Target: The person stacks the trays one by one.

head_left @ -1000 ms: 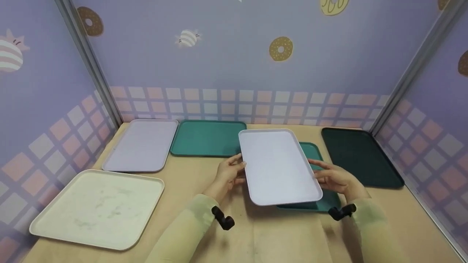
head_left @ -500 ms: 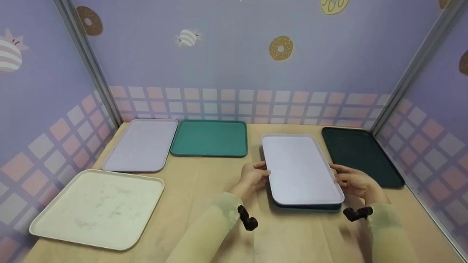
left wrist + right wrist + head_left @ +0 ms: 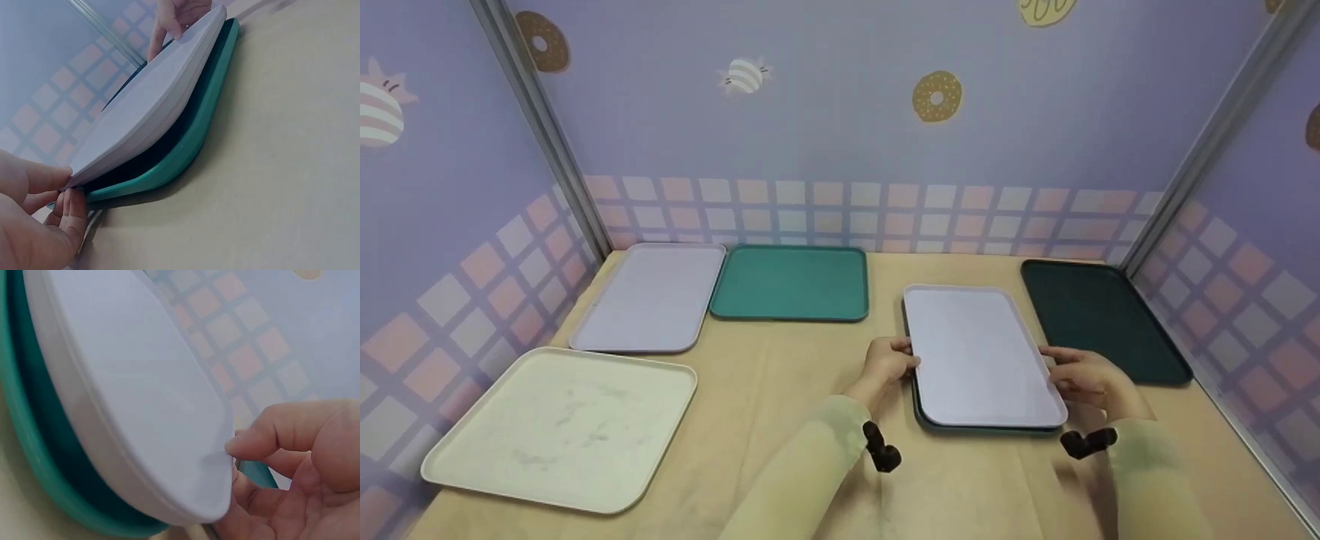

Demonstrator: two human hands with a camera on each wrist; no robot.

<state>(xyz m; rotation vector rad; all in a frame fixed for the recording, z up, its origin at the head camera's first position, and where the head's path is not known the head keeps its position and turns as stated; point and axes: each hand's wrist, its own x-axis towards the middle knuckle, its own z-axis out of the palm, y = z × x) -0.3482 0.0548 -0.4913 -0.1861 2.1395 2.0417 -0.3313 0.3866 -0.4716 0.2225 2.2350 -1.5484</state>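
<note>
A pale lavender tray [image 3: 986, 356] lies low over a green tray [image 3: 930, 430], covering nearly all of it in the head view. My left hand [image 3: 887, 362] pinches the lavender tray's left rim, thumb on top and fingers beneath. On the opposite long side, my right hand [image 3: 1087, 379] pinches the right rim. The left wrist view shows a dark gap between the lavender tray [image 3: 146, 101] and the green tray's rim [image 3: 191, 143] below. In the right wrist view, the thumb presses the top edge of the lavender tray [image 3: 146, 394].
Around the table [image 3: 780, 420] lie a cream tray [image 3: 562, 427] with grey smudges at front left, another lavender tray [image 3: 652, 296] at back left, a teal green tray [image 3: 791, 283] at the back, and a dark green tray [image 3: 1102, 322] at right. Patterned walls [image 3: 810, 135] enclose three sides.
Both hands have carried the lavender tray rightward and lowered it over the green tray, which showed more at first. In the last half second it moved slightly down and nearer.
</note>
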